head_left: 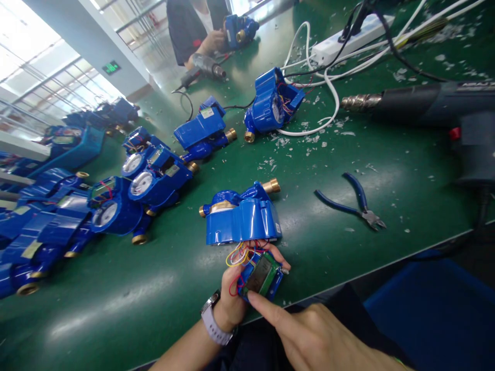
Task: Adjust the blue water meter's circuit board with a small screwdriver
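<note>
My left hand (234, 291), with a watch on the wrist, is closed around a small blue module with a green circuit board (262, 277) at the table's near edge. Yellow and red wires (240, 253) run from the board up into a blue water meter housing (242, 216) lying just beyond it. My right hand (309, 335) has its index finger stretched out, the tip touching the module's lower edge; it holds nothing.
Blue-handled pliers (353, 203) lie to the right. A heat gun (425, 103) rests at the far right, with a power strip (348, 38) and white cables behind. Several blue meters (154, 175) crowd the left. Another person (197, 31) works at the far end.
</note>
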A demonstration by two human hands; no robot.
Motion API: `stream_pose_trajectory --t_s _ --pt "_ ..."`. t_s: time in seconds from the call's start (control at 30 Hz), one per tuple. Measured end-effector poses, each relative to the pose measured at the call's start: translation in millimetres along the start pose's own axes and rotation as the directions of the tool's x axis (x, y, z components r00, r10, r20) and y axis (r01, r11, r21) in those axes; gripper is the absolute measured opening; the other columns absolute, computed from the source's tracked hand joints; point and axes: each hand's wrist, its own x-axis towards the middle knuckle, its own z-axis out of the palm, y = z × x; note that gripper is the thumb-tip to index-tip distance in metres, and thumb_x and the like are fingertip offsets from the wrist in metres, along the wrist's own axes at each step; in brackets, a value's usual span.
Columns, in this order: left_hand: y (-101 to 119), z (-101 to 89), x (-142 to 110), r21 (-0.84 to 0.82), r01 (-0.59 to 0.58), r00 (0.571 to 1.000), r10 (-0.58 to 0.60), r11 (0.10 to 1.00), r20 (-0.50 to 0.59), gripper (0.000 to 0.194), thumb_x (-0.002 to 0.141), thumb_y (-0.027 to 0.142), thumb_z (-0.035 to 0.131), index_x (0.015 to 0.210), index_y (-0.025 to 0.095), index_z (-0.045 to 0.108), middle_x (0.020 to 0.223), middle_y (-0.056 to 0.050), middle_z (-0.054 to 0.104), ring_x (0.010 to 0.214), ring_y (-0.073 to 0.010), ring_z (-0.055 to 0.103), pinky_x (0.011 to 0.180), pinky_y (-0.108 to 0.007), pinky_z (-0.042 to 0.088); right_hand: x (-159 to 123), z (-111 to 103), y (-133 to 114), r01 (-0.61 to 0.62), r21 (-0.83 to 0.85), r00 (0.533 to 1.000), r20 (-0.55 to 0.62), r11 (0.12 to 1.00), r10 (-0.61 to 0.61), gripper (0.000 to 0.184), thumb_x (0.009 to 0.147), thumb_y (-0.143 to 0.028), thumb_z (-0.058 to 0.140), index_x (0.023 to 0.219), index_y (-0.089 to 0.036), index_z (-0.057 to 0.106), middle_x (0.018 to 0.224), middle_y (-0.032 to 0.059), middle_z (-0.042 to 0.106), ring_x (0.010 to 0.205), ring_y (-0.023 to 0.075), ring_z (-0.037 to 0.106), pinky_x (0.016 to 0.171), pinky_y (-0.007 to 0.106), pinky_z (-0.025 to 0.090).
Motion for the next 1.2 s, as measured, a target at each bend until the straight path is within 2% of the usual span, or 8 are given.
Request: stream_pose_trajectory --t_s 0.33,0.57,0.7,0.83,0.9,0.97,1.07,1.2 --pt "0.7 3.1 1.8 -0.048 0.014 0.999 -0.015 0.999 -0.029 0.033 0.077 0.047 0.069 0.093 0.019 0.073 0.083 -0.008 0.074 0.073 -0.0283 0.069 0.075 -0.041 0.058 -7.3 12.8 -4.4 -0.152 0.222 0.984 -0.054 0.963 0.168 0.051 0.093 -0.013 0.031 0.142 -0.013 0.048 0.06 0.0026 0.062 0.048 0.0151 0.056 0.055 0.023 0.05" --pt "0.5 7.4 1.3 0.03 -0.024 0.992 0.028 0.999 -0.122 0.038 0.077 0.05 0.068 0.09 0.015 0.072 0.079 -0.01 0.074 0.072 -0.0283 0.07 0.074 -0.04 0.059 -3.3 27.7 2.5 0.089 -0.115 0.98 -0.167 0.989 -0.108 0.061 0.081 -0.001 0.027 0.14 -0.001 0.039 0.06 -0.0004 0.061 0.039 0.0159 0.055 0.035 0.028 0.036" --pt "-5.3 4.2 -4.5 0.024 -0.086 0.983 0.088 0.996 -0.161 0.036 0.081 0.049 0.064 0.093 0.016 0.072 0.086 -0.01 0.076 0.078 -0.0274 0.071 0.08 -0.04 0.059 -4.0 14.4 3.5 0.06 -0.341 0.978 -0.168 0.938 -0.123 0.063 0.085 -0.004 0.026 0.148 -0.004 0.024 0.059 -0.0016 0.058 0.039 0.0183 0.054 0.034 0.031 0.037" --pt "-10.4 -1.0 -9.2 -0.053 -0.086 0.986 0.077 0.995 -0.15 0.035 0.082 0.05 0.066 0.097 0.019 0.074 0.093 -0.008 0.076 0.087 -0.0257 0.072 0.085 -0.036 0.058 -4.8 -7.2 -2.6 -0.101 0.029 0.971 -0.217 0.995 0.105 0.058 0.092 -0.006 0.026 0.149 -0.012 0.022 0.062 -0.0015 0.058 0.044 0.0157 0.055 0.043 0.026 0.042" --pt "-10.5 -1.7 -8.9 -0.1 -0.049 0.993 0.037 0.994 -0.115 0.035 0.083 0.049 0.065 0.1 0.019 0.073 0.096 -0.008 0.076 0.091 -0.0254 0.071 0.088 -0.036 0.057 -6.6 -10.8 -5.5 -0.294 0.488 0.912 -0.113 0.821 0.394 0.043 0.101 -0.018 0.025 0.143 -0.015 0.03 0.054 -0.0052 0.052 0.041 0.0136 0.049 0.045 0.023 0.041" --pt "-9.0 -1.2 -7.2 -0.139 -0.028 0.998 0.02 0.99 -0.057 0.035 0.085 0.049 0.064 0.101 0.019 0.072 0.098 -0.008 0.075 0.094 -0.0249 0.071 0.09 -0.035 0.055 -10.6 -9.2 -6.3 -0.401 0.82 0.806 0.103 0.409 0.584 0.038 0.104 -0.037 0.028 0.135 -0.017 0.036 0.051 -0.0086 0.044 0.037 0.0108 0.039 0.041 0.02 0.035" --pt "-5.8 0.2 -3.9 -0.158 -0.02 1.0 0.021 0.987 0.005 0.037 0.085 0.048 0.063 0.104 0.018 0.07 0.099 -0.008 0.074 0.096 -0.0254 0.07 0.092 -0.034 0.053 -20.7 -6.3 -3.7 -0.359 0.928 0.802 0.251 0.101 0.542 0.039 0.094 -0.05 0.048 0.119 -0.02 0.045 0.067 -0.0059 0.048 0.043 0.0073 0.04 0.044 0.018 0.034" --pt "-3.3 0.2 -1.6 -0.169 -0.012 0.999 0.019 0.985 0.042 0.039 0.086 0.047 0.061 0.107 0.016 0.07 0.102 -0.01 0.074 0.098 -0.0259 0.069 0.09 -0.033 0.053 -35.6 -14.4 -1.0 -0.364 0.765 0.899 0.14 0.531 0.414 0.028 0.089 -0.026 0.052 0.116 -0.025 0.058 0.089 0.0018 0.061 0.079 0.0161 0.063 0.073 0.026 0.052"
